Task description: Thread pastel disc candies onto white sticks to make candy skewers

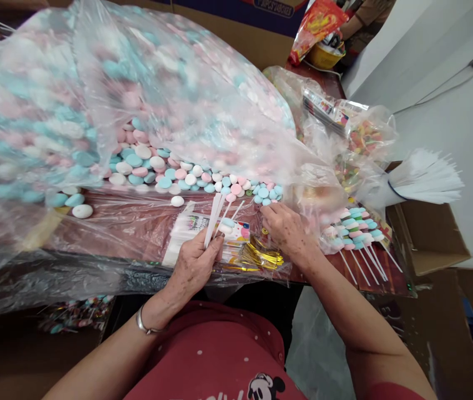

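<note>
My left hand (197,261) is closed around several white lollipop sticks (214,218), which point up and away from me. One blue-and-white marshmallow candy (225,225) shows just beside its fingertips, apparently on a thin stick. At the near edge of the loose candies (263,193), my right hand (288,229) has its fingers curled down; what they pinch, if anything, is hidden. A small yellow ring (265,230) lies by its fingers. Between the hands are gold twist ties (261,255) on printed clear packets (186,222).
A huge clear plastic bag (203,111) of pink, blue and white candies covers the back of the table. Finished candy skewers (355,228) lie at right. Beyond them are a bundle of white sticks (426,178) and an open carton (432,233). Another person's arm (361,19) shows at top right.
</note>
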`<state>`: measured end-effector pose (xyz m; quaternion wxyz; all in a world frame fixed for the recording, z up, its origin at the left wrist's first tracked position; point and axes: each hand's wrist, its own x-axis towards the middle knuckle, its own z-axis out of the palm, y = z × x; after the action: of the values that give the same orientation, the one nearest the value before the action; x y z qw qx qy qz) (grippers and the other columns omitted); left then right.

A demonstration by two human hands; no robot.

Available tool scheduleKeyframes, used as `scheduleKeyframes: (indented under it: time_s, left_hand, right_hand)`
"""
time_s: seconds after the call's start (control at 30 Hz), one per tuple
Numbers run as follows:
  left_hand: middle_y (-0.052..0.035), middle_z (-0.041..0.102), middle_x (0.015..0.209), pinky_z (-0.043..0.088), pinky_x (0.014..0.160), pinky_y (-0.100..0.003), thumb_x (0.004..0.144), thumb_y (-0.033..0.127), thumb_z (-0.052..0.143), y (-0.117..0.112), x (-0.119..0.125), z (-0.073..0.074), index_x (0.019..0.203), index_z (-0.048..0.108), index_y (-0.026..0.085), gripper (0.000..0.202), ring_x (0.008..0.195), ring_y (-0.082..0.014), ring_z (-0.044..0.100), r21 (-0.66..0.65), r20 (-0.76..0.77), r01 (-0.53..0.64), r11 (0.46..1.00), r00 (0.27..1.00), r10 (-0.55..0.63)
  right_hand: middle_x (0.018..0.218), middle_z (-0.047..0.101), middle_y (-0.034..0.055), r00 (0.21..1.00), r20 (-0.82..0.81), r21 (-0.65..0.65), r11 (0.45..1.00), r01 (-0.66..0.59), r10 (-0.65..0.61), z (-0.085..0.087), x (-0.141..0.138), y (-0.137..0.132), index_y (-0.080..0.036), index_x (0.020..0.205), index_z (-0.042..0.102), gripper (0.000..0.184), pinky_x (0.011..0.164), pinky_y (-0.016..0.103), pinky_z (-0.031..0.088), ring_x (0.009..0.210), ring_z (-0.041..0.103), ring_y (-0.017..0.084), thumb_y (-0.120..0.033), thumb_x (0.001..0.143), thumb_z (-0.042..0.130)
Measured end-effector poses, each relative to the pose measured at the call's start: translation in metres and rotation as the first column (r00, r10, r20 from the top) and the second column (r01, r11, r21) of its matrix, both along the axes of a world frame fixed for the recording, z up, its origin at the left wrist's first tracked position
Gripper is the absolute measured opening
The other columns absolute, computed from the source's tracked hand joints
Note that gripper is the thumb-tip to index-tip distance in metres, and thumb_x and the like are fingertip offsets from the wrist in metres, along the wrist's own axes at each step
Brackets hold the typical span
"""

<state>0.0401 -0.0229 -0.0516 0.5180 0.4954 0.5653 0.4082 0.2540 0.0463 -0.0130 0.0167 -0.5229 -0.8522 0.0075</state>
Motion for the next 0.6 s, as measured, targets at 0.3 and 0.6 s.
scheduleKeyframes:
  time_s: [0.3,0.6]
  left_hand:
    - [0.0051,0.046,0.053,0.033,0.054,-0.025,0.088,0.041,0.049,0.003,0.001,0.006,0.065,0.054,0.02,0.031,0.052,-0.0116,0.041,0.046,-0.058,0.099,0.994,0.994,-0.096]
    - [0.0045,0.048,0.052,0.036,0.055,-0.024,0.088,0.042,0.048,0.004,0.001,0.009,0.065,0.055,0.02,0.032,0.051,-0.0118,0.043,0.048,-0.064,0.109,0.993,0.992,-0.106]
  right_hand:
    - [0.063,0.066,-0.0037,0.216,-0.82,-0.548,0.836,-0.033,-0.53,0.001,-0.016,0.012,-0.021,0.08,0.063,0.016,0.053,0.023,0.045,0.056,0.059,0.011,-0.033,0.072,0.069]
    - [0.063,0.068,-0.0038,0.054,-0.809,-0.588,0.803,-0.099,-0.585,0.0,-0.019,0.014,-0.02,0.079,0.067,0.025,0.055,0.023,0.051,0.056,0.062,0.011,-0.035,0.063,0.08]
